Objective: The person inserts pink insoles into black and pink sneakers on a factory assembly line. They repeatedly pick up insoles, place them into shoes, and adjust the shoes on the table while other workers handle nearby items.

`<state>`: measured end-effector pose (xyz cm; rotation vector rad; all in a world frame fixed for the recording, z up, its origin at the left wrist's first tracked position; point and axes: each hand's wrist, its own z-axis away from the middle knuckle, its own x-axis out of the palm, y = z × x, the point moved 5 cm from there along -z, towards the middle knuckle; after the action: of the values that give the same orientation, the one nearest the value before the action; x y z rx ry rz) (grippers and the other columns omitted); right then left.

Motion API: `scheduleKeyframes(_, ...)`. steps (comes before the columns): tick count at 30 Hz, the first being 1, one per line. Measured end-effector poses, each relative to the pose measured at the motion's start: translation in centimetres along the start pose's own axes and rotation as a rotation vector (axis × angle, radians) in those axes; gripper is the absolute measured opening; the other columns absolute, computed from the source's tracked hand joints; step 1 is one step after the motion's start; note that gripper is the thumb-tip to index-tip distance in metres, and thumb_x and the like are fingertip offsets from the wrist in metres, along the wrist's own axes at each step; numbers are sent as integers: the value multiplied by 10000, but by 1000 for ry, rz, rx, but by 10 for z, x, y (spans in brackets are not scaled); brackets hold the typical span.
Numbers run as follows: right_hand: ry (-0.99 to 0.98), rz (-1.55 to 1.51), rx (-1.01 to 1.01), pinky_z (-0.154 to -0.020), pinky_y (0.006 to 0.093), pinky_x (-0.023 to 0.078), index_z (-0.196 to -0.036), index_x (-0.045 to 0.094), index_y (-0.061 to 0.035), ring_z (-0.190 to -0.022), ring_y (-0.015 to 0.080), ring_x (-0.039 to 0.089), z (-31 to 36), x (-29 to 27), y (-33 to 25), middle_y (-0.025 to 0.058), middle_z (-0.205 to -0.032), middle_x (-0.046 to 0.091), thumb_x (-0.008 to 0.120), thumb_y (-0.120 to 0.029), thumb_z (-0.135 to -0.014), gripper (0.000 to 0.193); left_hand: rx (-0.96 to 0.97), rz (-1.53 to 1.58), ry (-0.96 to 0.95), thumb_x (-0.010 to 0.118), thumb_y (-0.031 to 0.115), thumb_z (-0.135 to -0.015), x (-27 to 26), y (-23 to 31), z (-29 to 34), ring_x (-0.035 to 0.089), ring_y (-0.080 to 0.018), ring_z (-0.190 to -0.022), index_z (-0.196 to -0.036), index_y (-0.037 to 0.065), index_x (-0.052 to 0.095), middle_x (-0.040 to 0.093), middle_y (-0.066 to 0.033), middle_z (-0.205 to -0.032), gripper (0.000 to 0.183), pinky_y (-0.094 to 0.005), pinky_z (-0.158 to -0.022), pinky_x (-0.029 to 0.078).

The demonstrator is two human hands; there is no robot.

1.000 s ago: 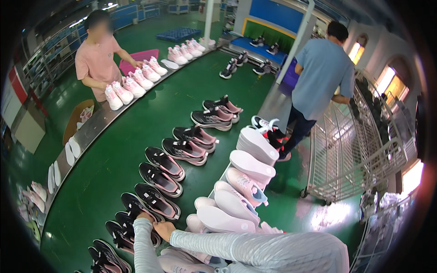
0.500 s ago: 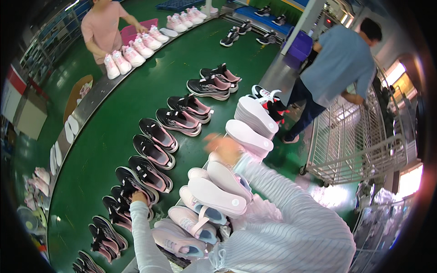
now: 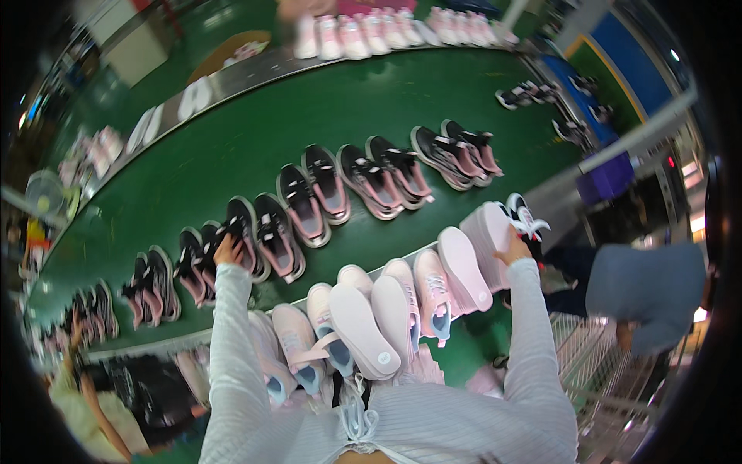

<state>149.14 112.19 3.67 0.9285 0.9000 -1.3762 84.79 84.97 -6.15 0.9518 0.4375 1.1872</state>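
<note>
My left hand [image 3: 229, 249] is closed at the heel of a black sneaker [image 3: 244, 228] with pink lining, in a row on the green surface; its fingers are partly hidden. At the right, my right hand [image 3: 513, 249] is closed around the edge of a stack of pale pink insoles [image 3: 481, 236]. Beside the stack lies a single pale insole [image 3: 461, 271] with a round white sticker. Two more pale insoles, one of them in front [image 3: 362, 332], rest on light pink sneakers [image 3: 294, 336] directly before me. A black-and-white sneaker [image 3: 519, 207] with white laces stands beyond the stack.
More black sneakers [image 3: 379, 182] stand in pairs along the green conveyor [image 3: 232, 147]. White-pink shoes [image 3: 355, 37] line its far edge. A person in a blue shirt [image 3: 645, 298] is by a wire cart [image 3: 591, 348] at right; another [image 3: 97, 417] works at lower left.
The view has turned, shifting the scene. My right hand has moved from above the middle insoles to the far right stack. My left hand stays at the black sneakers.
</note>
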Motion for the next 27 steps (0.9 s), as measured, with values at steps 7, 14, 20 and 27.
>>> scheduleKeyframes(7, 156, 121, -111, -626, 393, 415, -1226, 194, -124, -706, 343, 536, 24, -16, 17, 201, -770, 555, 641, -349, -584, 814, -37, 161, -130, 439, 288, -754, 38, 15, 24, 466, -206, -964, -1036, 72, 450, 472, -58, -1078, 355, -355, -758, 382)
scheduleKeyframes(14, 431, -243, -326, -617, 360, 416, -1090, 433, -81, -653, 305, 532, 41, -48, -11, 165, -748, 552, 636, -255, -602, 556, 28, 140, -363, 304, 228, -805, 19, 20, 16, 448, -221, -992, -1050, 26, 415, 465, -110, -1078, 337, -333, -785, 384)
scheduleKeyframes(20, -140, -1041, -447, -343, 157, 223, -901, 549, 7, -376, 9, 313, 133, -91, -186, -60, -503, 438, 547, -141, -711, 241, -102, 133, -9, 502, 135, -722, 25, 15, 17, 544, -219, -843, -892, -22, 513, 556, -122, -909, 232, -312, -646, 452)
scheduleKeyframes(27, -734, -1080, -613, -419, 201, 378, -783, 561, 10, -487, 107, 512, 178, -23, -374, 44, -620, 545, 515, -162, -734, 184, 401, -1466, 142, 511, 208, -665, 30, 51, 39, 549, -288, -781, -776, 66, 598, 571, -148, -808, 200, -359, -695, 435)
